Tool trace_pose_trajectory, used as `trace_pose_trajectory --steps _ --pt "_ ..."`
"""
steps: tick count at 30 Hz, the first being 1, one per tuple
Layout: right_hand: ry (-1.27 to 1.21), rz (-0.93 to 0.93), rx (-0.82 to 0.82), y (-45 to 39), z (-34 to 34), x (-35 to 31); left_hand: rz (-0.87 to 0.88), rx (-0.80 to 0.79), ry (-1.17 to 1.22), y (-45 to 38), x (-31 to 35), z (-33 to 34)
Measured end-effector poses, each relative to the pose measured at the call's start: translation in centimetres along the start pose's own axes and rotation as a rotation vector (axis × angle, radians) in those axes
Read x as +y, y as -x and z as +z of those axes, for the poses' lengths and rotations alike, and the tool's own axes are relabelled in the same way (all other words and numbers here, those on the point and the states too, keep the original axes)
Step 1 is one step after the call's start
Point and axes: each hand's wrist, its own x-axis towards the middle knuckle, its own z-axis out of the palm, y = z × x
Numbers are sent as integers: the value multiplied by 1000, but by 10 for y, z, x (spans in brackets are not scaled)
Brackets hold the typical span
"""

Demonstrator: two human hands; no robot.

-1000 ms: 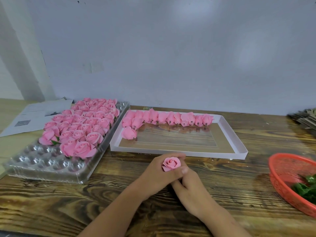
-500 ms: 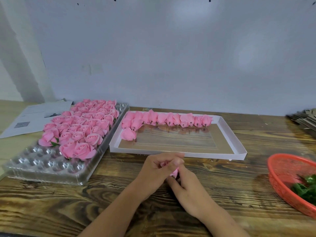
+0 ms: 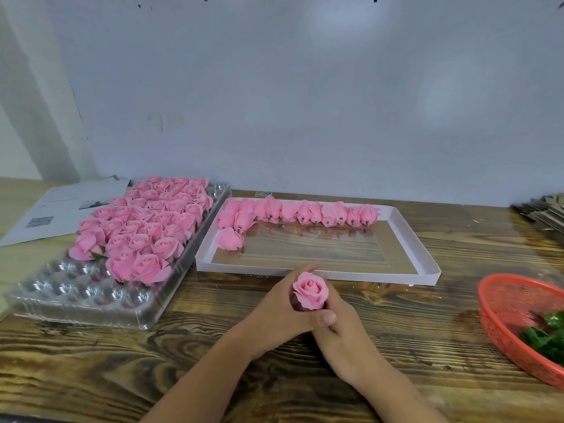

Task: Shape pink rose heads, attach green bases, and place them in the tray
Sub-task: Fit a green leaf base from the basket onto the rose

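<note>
Head view, looking down at a dark wooden table (image 3: 396,337). Both hands meet at centre, just in front of the near rim of the white box tray (image 3: 427,261). I note the left hand (image 3: 280,312) curled round a single pink rose head (image 3: 310,290), thumb lying across below the bloom. The right hand (image 3: 345,331) closes in from the other side, fingers tucked under and around the base of the same flower. Bloom faces up toward the camera, petals opened; I cannot tell whether a green base is on it, since the fingers hide its underside.

Inside the white box tray, a row of closed pink buds (image 3: 302,212) lies along the far wall, with a few more at the left end.

Left of it sits a clear plastic blister tray (image 3: 76,294), its far part filled with finished roses (image 3: 146,227), its near cups bare. Papers (image 3: 61,209) lie behind that tray.

At the right edge, a red mesh basket (image 3: 512,303) holds green bases (image 3: 546,337), well apart from the hands.
</note>
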Motion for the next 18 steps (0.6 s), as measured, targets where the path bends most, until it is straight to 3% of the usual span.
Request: trace_pose_trajectory --steps 6,13,18 --pt "135 20 -46 0 2 3 182 242 79 1 2 1" --pt "137 54 -67 2 1 8 132 153 17 0 -3 5" --pt "55 -18 -13 3 0 4 40 67 22 0 -2 4"
